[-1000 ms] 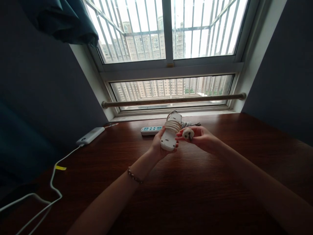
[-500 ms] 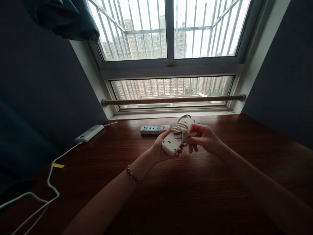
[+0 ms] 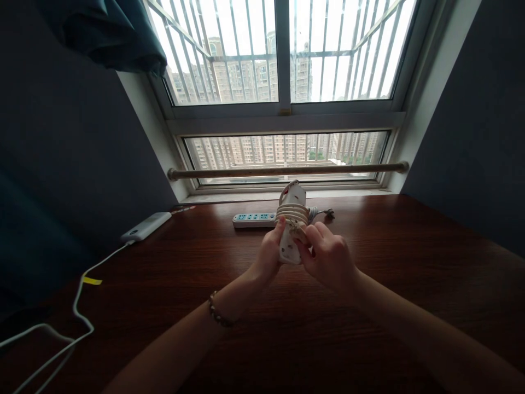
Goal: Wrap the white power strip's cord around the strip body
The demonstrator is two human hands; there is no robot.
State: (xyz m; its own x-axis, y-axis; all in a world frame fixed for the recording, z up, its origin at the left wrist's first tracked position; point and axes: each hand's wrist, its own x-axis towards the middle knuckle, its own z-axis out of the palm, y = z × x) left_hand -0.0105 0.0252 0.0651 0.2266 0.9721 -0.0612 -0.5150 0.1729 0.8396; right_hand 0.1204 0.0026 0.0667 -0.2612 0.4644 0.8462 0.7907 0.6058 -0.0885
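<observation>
Above the desk my left hand point(image 3: 268, 251) is closed around a white power strip point(image 3: 290, 253), its thumb lying along the near side. The strip's cord point(image 3: 292, 212) is wound several times around its middle. My right hand point(image 3: 328, 249) pinches the plug point(image 3: 300, 232) at the cord's end, against the strip's face. Part of the plug is hidden by the fingers. Behind them, a second power strip point(image 3: 254, 220) with blue sockets lies on the desk; its own bundled cord and dark plug point(image 3: 329, 213) show to the right.
The dark wooden desk point(image 3: 197, 339) spreads beneath my hands. At left lies a white power bank point(image 3: 147, 226) with a white cable point(image 3: 77, 306) bearing a yellow tag point(image 3: 92, 281). A horizontal rail point(image 3: 287, 172) crosses the barred window behind the desk.
The held power strip has turned more upright, its far end swinging left. My right hand has shifted slightly down and closed more tightly over the plug. The second strip's dark plug has come into view.
</observation>
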